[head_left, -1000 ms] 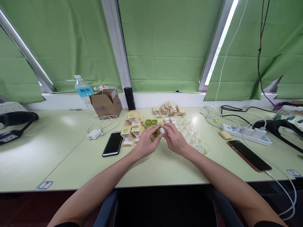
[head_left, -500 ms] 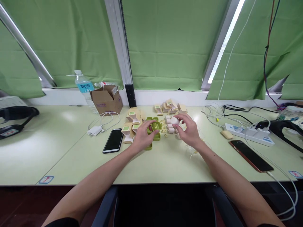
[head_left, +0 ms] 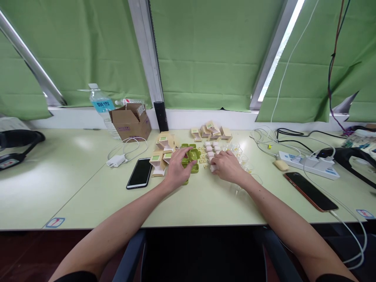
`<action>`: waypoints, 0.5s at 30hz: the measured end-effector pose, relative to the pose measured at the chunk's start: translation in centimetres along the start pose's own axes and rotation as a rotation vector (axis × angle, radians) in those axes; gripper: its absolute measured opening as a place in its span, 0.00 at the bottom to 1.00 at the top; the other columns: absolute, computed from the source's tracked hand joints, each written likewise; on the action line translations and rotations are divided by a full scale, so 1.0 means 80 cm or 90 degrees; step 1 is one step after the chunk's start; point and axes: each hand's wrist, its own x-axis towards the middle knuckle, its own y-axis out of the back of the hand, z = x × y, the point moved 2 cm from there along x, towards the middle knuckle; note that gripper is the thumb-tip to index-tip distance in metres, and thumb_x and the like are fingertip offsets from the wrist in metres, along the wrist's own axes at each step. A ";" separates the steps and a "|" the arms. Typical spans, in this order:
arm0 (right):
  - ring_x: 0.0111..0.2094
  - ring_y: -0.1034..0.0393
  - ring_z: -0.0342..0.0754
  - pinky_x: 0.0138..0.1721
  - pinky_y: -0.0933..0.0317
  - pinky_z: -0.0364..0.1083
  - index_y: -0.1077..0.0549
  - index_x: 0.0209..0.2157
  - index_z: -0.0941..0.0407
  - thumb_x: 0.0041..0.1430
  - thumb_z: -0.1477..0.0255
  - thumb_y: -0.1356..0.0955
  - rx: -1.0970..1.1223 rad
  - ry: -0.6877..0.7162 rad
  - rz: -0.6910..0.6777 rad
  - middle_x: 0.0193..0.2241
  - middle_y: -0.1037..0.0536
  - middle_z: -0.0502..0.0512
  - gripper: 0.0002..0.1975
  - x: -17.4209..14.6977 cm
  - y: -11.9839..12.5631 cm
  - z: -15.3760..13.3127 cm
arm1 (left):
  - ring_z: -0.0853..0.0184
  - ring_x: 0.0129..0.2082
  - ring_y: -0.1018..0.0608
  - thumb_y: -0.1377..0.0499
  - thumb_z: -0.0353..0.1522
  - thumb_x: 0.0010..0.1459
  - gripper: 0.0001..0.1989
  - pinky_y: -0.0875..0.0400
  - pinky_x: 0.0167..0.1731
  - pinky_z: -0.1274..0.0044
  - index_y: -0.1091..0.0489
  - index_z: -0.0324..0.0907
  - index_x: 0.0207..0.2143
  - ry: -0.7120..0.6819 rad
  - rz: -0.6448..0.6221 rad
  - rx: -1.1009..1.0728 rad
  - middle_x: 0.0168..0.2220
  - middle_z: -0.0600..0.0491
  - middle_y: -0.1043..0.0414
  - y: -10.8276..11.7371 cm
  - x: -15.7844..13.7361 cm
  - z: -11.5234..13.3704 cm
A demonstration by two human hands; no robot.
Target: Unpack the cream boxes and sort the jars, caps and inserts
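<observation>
My left hand (head_left: 177, 169) is curled round a small open green case (head_left: 194, 155), thumb and forefinger at its side. Other green cases lie around and partly under that hand. Lower down to the right, my right hand (head_left: 227, 166) has its fingers closed on a small white roll-shaped piece (head_left: 214, 168) at the table. More white pieces (head_left: 208, 149) stand in short rows just beyond those fingers. Between the hands lie several tiny yellowish parts (head_left: 203, 156). Clear plastic pieces (head_left: 235, 148) are beside and behind my right hand.
Folded beige cartons (head_left: 165, 141) stand left of the green cases, and more cartons (head_left: 212, 131) at the back. A black phone (head_left: 140, 173) lies at left. On the right are a power strip (head_left: 308, 164), cables and another phone (head_left: 310, 192). A cardboard box (head_left: 131, 123) stands behind.
My right hand has gone down and slightly toward me, from holding up a white round piece to the white pieces on the table. My left hand has barely moved.
</observation>
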 end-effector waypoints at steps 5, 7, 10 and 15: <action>0.47 0.28 0.58 0.44 0.46 0.51 0.22 0.39 0.56 0.54 0.74 0.25 -0.013 0.005 0.004 0.39 0.17 0.59 0.10 -0.001 -0.002 -0.002 | 0.62 0.40 0.24 0.37 0.32 0.61 0.21 0.29 0.50 0.65 0.31 0.44 0.57 -0.010 -0.012 0.008 0.46 0.49 0.24 -0.001 -0.001 -0.001; 0.47 0.28 0.58 0.44 0.46 0.51 0.22 0.40 0.56 0.53 0.73 0.25 -0.007 0.005 0.005 0.40 0.17 0.59 0.11 -0.002 -0.001 -0.002 | 0.61 0.41 0.24 0.37 0.31 0.61 0.21 0.29 0.50 0.64 0.31 0.44 0.57 -0.013 -0.015 0.012 0.47 0.49 0.24 -0.001 -0.002 -0.001; 0.46 0.29 0.57 0.43 0.45 0.51 0.23 0.42 0.56 0.53 0.73 0.25 0.006 -0.004 0.017 0.41 0.17 0.59 0.13 -0.003 0.004 0.001 | 0.61 0.41 0.23 0.37 0.32 0.61 0.21 0.29 0.50 0.64 0.31 0.44 0.57 -0.017 -0.011 0.014 0.47 0.48 0.24 -0.002 -0.002 -0.002; 0.43 0.30 0.58 0.42 0.43 0.52 0.24 0.41 0.55 0.53 0.76 0.27 0.058 -0.035 0.117 0.38 0.18 0.57 0.12 -0.005 0.018 0.015 | 0.60 0.43 0.23 0.38 0.32 0.62 0.20 0.29 0.52 0.64 0.31 0.43 0.57 -0.028 -0.006 -0.004 0.50 0.47 0.24 -0.003 -0.003 -0.002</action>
